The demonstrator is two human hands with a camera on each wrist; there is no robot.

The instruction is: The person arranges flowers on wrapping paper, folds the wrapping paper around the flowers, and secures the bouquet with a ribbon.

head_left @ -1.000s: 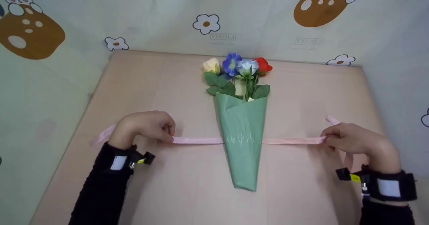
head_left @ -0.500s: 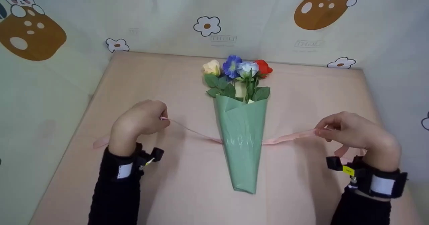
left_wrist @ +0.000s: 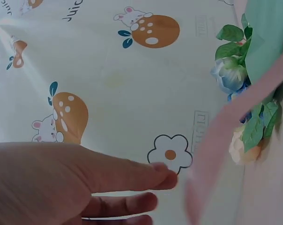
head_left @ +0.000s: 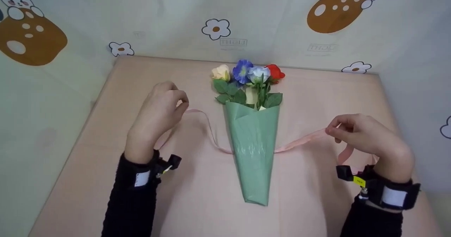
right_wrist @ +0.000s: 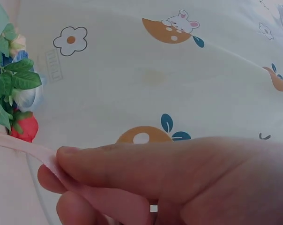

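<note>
A bouquet of artificial flowers (head_left: 259, 73), wrapped in a green paper cone (head_left: 253, 152), lies mid-table with its blooms at the far end. Underneath the cone runs a pink ribbon (head_left: 299, 141), emerging on both sides. On the right, my right hand (head_left: 371, 140) pinches it between thumb and fingers, and a loose tail hangs below. My left hand (head_left: 156, 111) is raised left of the bouquet. In the left wrist view the blurred ribbon (left_wrist: 214, 140) passes just beyond its fingertips, seemingly apart from them; thumb and index extend close together. The part under the cone is hidden.
The bouquet lies on a pale pink tabletop (head_left: 299, 208). A light sheet (head_left: 169, 25) printed with flowers, rabbits and brown fruit rises behind and beside the table. Both wrists wear black straps with small cameras (head_left: 344, 172).
My left hand has risen and moved away from me and slightly rightward; its ribbon side went from taut to a slack curve. My right hand has lifted slightly and come inward, still pinching the ribbon.
</note>
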